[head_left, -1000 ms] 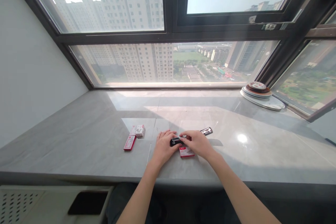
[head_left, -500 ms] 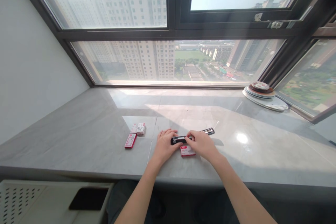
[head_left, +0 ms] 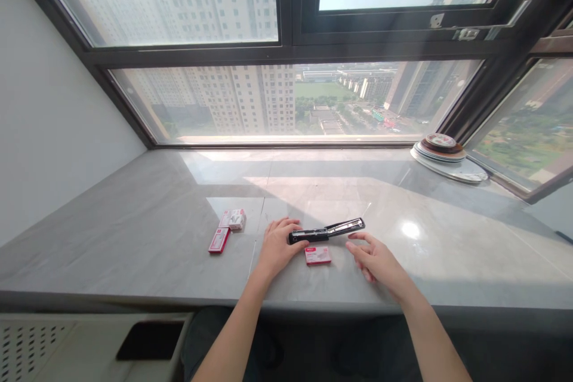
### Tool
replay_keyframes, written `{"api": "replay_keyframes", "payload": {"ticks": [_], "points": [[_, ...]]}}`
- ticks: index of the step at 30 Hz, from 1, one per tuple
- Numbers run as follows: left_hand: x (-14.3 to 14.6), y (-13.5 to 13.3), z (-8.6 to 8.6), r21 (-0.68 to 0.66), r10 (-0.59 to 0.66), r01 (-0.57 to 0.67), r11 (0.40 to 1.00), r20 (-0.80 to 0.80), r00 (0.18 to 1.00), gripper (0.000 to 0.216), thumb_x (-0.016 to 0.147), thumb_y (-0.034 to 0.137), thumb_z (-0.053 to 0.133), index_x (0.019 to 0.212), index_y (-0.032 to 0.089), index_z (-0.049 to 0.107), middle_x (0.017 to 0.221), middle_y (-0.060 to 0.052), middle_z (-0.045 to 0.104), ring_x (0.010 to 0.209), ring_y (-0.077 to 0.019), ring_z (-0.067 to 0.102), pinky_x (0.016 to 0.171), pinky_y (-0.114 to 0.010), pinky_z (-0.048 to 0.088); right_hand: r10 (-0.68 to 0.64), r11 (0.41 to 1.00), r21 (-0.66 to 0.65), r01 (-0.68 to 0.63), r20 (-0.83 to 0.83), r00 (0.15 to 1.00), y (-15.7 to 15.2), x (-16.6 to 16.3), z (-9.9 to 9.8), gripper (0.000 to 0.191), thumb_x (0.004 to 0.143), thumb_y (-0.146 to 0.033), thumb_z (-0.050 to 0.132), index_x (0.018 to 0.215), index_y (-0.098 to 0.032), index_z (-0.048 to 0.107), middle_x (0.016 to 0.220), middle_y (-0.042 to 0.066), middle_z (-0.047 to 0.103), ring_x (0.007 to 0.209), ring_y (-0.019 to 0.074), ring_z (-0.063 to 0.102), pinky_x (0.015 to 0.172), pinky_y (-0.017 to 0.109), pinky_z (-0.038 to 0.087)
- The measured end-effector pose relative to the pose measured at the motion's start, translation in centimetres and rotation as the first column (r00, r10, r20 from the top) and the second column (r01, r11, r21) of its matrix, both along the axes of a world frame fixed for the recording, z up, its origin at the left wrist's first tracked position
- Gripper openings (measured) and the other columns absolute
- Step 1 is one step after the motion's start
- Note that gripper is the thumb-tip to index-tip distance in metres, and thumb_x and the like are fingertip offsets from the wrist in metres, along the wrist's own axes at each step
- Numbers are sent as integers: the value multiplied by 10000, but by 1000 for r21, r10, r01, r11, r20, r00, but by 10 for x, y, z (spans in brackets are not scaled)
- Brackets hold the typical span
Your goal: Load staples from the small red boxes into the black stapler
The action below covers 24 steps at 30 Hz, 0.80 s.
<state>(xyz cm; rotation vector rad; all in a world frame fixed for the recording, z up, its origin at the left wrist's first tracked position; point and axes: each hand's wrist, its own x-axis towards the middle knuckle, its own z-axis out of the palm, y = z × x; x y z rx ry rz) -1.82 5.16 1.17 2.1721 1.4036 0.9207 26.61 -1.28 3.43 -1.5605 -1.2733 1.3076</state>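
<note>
A black stapler [head_left: 329, 231] lies opened out on the grey counter, its top arm swung back to the right and its metal inside showing. My left hand [head_left: 278, 246] grips the stapler's left end between thumb and fingers. To the right, my right hand [head_left: 373, 259] hovers just below the raised arm, holding nothing, with its fingers apart. In front of the stapler sits a small red and white box [head_left: 318, 255], which neither hand touches.
Left of my hands, a red and white box [head_left: 219, 240] lies close to a small white box [head_left: 237, 219] and another flat one. Stacked plates [head_left: 447, 158] stand at the right by the window. A black phone-like slab [head_left: 150, 340] rests on a pale surface below the counter.
My right hand has let go of the stapler and moved right and slightly down, with its fingers loosened. My left hand keeps its grip. The view has shifted slightly.
</note>
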Motion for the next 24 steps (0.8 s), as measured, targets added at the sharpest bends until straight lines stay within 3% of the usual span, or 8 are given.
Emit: {"api": "replay_keyframes", "payload": {"ticks": [3, 5, 7, 10, 15, 20, 24], "points": [[0, 0, 0, -6, -3, 3, 1000, -6, 1000, 258, 861, 398, 805, 1104, 346, 736, 1361, 25, 667, 1398, -278, 470, 1195, -447, 313, -182, 982, 54, 181, 5, 983, 11, 13, 0, 837, 864, -647, 681, 1528, -225, 394, 782, 4, 683, 451, 128, 494, 422, 256, 396], [1, -1, 1, -11, -1, 1, 1000, -12, 1000, 257, 865, 401, 800, 1108, 344, 738, 1368, 21, 663, 1398, -280, 469, 1195, -449, 312, -186, 973, 145, 181, 21, 982, 26, 9, 10, 739, 877, -662, 657, 1460, -236, 500, 846, 21, 700, 479, 117, 477, 450, 257, 406], [1, -2, 2, -13, 1, -1, 1000, -16, 1000, 263, 866, 401, 799, 1115, 343, 739, 1374, 20, 661, 1396, -279, 468, 1193, -450, 314, -81, 963, 264, 59, 73, 994, 41, -2, 24, 574, 873, -666, 664, 1232, -219, 672, 859, 33, 695, 563, 127, 503, 516, 260, 428], [1, -3, 3, -14, 0, 0, 1000, -18, 1000, 267, 863, 403, 799, 1117, 341, 743, 1380, 17, 657, 1395, -282, 467, 1191, -459, 319, 72, 903, 403, -148, 198, 978, 59, -24, 42, 461, 839, -653, 712, 966, -209, 725, 783, 17, 654, 678, 161, 532, 612, 273, 441], [0, -3, 4, -5, -2, 2, 1000, -17, 1000, 299, 853, 406, 805, 1142, 357, 744, 1373, 18, 659, 1396, -290, 466, 1196, -482, 316, 170, 850, 399, -344, 411, 896, 69, -61, 48, 371, 837, -592, 725, 899, -228, 692, 618, -51, 507, 600, 138, 449, 581, 258, 350], [1, -3, 4, -17, 8, -9, 1000, -36, 999, 371, 859, 389, 785, 1221, 343, 721, 1350, -14, 667, 1375, -304, 483, 1193, -476, 323, 124, 831, 394, -392, 557, 821, 67, -85, 36, 243, 832, -452, 741, 927, -232, 701, 697, -30, 591, 665, 152, 537, 612, 246, 344], [-1, -4, 4, 0, 22, -22, 1000, -26, 999, 469, 870, 362, 756, 1322, 312, 642, 1367, -43, 644, 1350, -301, 505, 1191, -478, 334, 157, 792, 405, -457, 589, 793, 65, -82, 32, 232, 871, -387, 698, 1041, -235, 736, 770, -8, 640, 741, 166, 584, 674, 253, 376]]}}
